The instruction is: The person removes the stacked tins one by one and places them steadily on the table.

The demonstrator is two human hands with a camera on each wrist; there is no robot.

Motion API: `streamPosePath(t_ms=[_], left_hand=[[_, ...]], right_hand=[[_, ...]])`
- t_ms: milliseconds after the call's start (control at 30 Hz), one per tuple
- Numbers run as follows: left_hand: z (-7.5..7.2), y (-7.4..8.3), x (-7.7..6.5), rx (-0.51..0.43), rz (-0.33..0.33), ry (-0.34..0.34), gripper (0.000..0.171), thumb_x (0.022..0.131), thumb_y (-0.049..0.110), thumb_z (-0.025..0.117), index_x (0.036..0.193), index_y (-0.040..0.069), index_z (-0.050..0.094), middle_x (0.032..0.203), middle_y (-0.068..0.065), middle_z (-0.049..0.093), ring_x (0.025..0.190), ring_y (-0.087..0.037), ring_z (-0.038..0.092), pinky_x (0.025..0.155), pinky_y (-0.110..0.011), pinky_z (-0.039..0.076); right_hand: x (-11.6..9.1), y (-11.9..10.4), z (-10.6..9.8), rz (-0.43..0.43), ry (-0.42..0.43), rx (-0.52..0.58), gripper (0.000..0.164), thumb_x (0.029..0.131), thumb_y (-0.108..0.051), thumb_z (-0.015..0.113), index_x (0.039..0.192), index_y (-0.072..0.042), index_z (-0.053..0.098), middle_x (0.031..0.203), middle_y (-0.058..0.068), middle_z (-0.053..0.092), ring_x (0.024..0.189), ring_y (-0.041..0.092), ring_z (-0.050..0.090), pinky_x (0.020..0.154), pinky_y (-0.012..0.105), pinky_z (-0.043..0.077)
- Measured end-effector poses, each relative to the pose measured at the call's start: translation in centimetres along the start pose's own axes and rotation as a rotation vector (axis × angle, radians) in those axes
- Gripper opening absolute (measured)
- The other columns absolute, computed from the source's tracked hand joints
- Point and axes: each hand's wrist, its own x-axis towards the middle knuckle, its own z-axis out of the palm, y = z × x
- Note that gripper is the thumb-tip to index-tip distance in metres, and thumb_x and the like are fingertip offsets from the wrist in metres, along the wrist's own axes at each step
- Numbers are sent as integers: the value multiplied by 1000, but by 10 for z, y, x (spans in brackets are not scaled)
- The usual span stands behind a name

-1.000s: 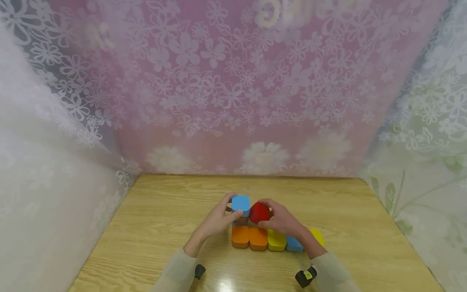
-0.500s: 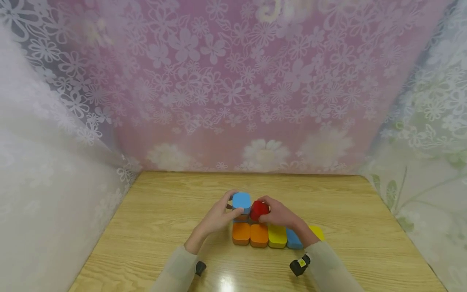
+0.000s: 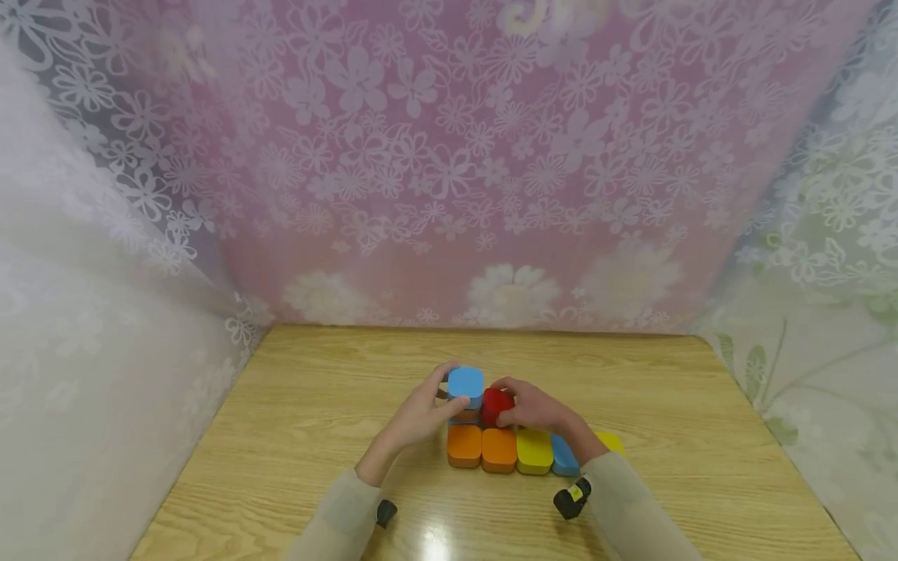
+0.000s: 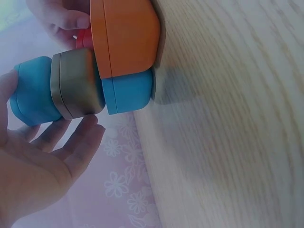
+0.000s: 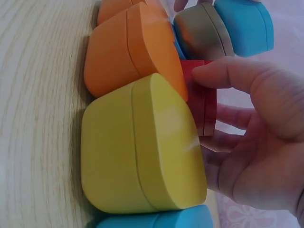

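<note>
Light blue, round-cornered box of smooth, plastic-looking material (image 3: 465, 382) tops a stack in the lower centre of the head view, held between thumb and curled fingers of the left hand (image 3: 415, 414). Beneath it sit a metallic brown box (image 4: 73, 83) and a lower blue box (image 4: 128, 92), so the stack already stands three high. Just in front is a left orange box (image 3: 464, 446), touching a second orange box (image 3: 499, 450); behind the latter, beside the brown one, a glossy red box (image 3: 496, 405) is gripped by the right hand (image 3: 540, 409). That piece seems the unfinished part: not yet let go, its underside hidden. Further right, a yellow box (image 3: 535, 452), a blue row box (image 3: 564, 457) and, partly behind the forearm, an end yellow box (image 3: 610, 442) complete a row of five that looks laid. All this occupies a pale wood-grain table (image 3: 316, 389), with glare at bottom centre. White cloth (image 3: 105, 335) fills the left of the frame, pink-lilac floral cloth (image 3: 449, 234) the back, and pale leafy cloth (image 3: 828, 234) the right.
</note>
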Motion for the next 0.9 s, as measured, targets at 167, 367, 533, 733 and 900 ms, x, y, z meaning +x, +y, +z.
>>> streamPosePath(t_ms=[167, 367, 533, 733, 900], left_hand=[[1, 0, 0, -1, -3, 2, 63, 98, 46, 58, 153, 26, 33, 140, -9, 50, 109, -24, 57, 85, -40, 53], [1, 0, -1, -5, -3, 4, 63, 99, 46, 58, 153, 26, 33, 141, -10, 49, 109, -24, 57, 85, -39, 53], [1, 0, -1, 5, 0, 3, 63, 99, 45, 58, 153, 25, 33, 141, -11, 49, 110, -24, 57, 85, -38, 53], [0, 0, -1, 20, -2, 7, 62, 99, 46, 58, 153, 26, 33, 142, -10, 49, 109, -24, 57, 84, -39, 53], [0, 0, -1, 12, -2, 10, 62, 99, 46, 58, 152, 27, 33, 142, -10, 48, 109, -24, 57, 83, -37, 53]], right_hand=[[5, 9, -1, 23, -14, 47, 60, 86, -6, 70, 139, 5, 43, 130, 25, 52, 92, 27, 57, 72, 35, 53], [7, 16, -2, 24, -24, 71, 60, 88, -9, 70, 140, 2, 43, 131, 23, 52, 93, 28, 57, 76, 40, 53], [7, 16, -2, 12, -43, 58, 58, 95, -19, 68, 142, 3, 41, 132, 25, 51, 96, 27, 58, 77, 41, 55], [8, 15, 0, 50, 6, 22, 49, 99, -20, 61, 140, 3, 46, 132, 24, 53, 97, 26, 61, 80, 41, 55], [8, 13, 2, 71, 54, -17, 40, 97, -19, 64, 130, 2, 54, 119, 17, 61, 92, 24, 62, 79, 40, 56]])
